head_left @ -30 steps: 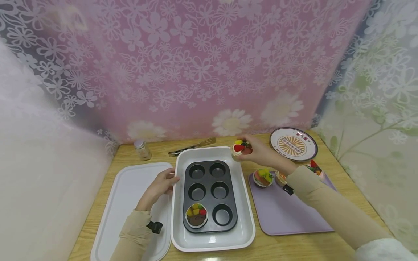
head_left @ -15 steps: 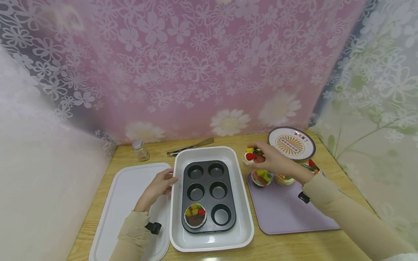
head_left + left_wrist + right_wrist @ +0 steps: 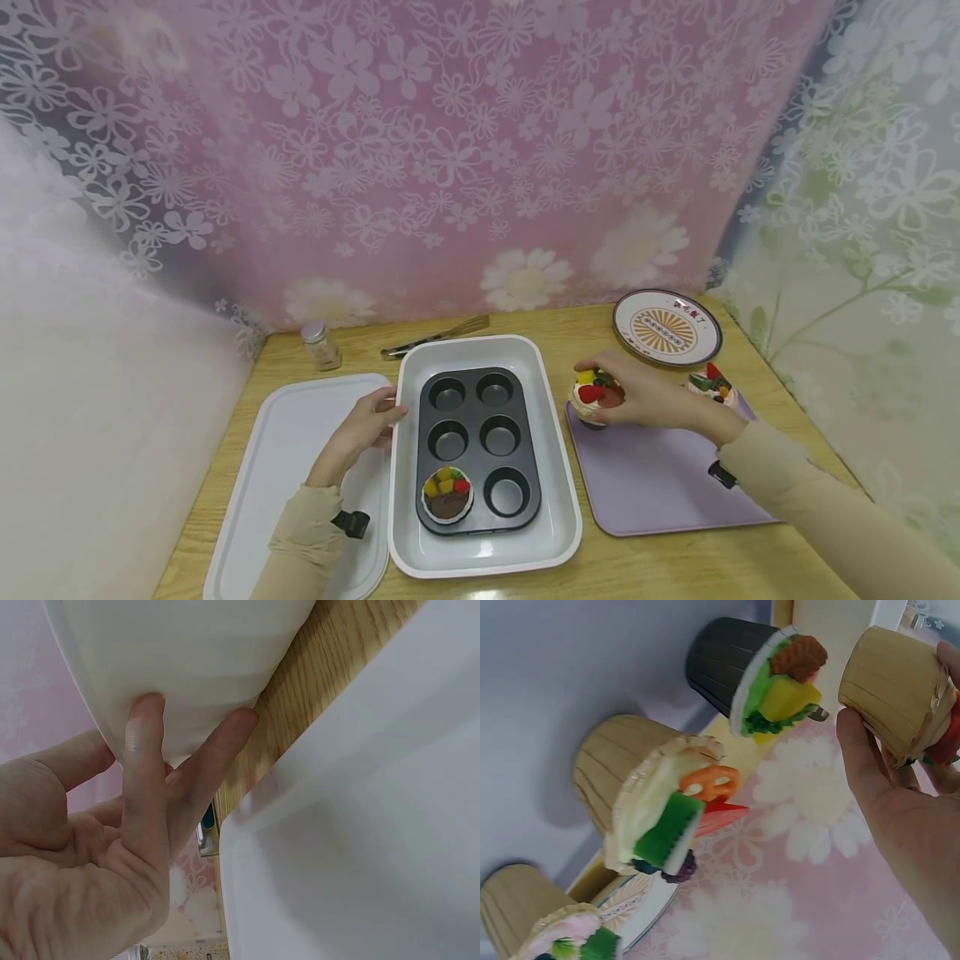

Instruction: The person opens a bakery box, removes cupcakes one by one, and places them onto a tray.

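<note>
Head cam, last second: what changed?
The right hand and the cupcake it grips moved rightward and toward the person, from beside the white pan to over the purple tray. Nothing released. Left hand at the pan's rim, muffin tin: unchanged.

Soft, even light fills the head view, palest along the white side curtain (image 3: pixel 90 400), with a small patch of glare on the floor of the white tub (image 3: pixel 486 552) and another on the bench (image 3: pixel 637 567) at the lower edge; the sides look stretched and hazy. The left wrist view shows a broad grey shadow across the white lid (image 3: pixel 375 810), while the right is dimmer, with soft-edged shadows beside the cupcakes (image 3: pixel 634 784) and a slightly blurred pink curtain (image 3: pixel 742 930).
</note>
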`<state>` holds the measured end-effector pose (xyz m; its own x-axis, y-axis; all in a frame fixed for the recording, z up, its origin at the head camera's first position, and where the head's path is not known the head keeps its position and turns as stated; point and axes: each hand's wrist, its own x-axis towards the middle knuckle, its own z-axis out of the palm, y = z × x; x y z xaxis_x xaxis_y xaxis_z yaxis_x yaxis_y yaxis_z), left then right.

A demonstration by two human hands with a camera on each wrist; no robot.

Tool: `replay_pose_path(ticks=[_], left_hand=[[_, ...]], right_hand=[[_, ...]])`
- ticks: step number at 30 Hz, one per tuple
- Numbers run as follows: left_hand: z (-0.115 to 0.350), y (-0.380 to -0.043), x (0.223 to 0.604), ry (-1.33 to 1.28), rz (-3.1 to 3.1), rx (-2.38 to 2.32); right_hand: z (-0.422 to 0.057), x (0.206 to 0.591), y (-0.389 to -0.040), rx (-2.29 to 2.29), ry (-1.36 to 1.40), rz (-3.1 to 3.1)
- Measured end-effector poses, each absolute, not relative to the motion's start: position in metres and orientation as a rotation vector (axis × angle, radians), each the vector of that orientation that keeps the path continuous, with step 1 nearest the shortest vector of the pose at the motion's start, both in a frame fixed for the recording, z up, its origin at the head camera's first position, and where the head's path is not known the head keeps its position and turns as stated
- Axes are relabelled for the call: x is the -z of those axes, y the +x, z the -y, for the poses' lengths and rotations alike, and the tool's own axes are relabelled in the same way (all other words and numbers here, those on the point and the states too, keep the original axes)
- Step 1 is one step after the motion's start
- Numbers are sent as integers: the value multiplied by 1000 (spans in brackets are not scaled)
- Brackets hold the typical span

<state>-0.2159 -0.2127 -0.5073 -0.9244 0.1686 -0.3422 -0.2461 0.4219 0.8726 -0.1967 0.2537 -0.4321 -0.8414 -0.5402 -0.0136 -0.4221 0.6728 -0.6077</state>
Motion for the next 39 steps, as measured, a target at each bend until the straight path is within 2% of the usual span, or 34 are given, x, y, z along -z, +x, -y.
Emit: replay_pose_path(ticks=[5,20,39], left_hand=[[213,-216,508,-61,-2297,-1519],[213,-215,507,-58,-2267,-1540],[213,-214,506,-50,-2266,-1533]], right_hand=[[-257,439,-189,943,-849,-2670],[-267,445,-166,986,-838,-2586],[-273,473,-146,929,-833,-2559]])
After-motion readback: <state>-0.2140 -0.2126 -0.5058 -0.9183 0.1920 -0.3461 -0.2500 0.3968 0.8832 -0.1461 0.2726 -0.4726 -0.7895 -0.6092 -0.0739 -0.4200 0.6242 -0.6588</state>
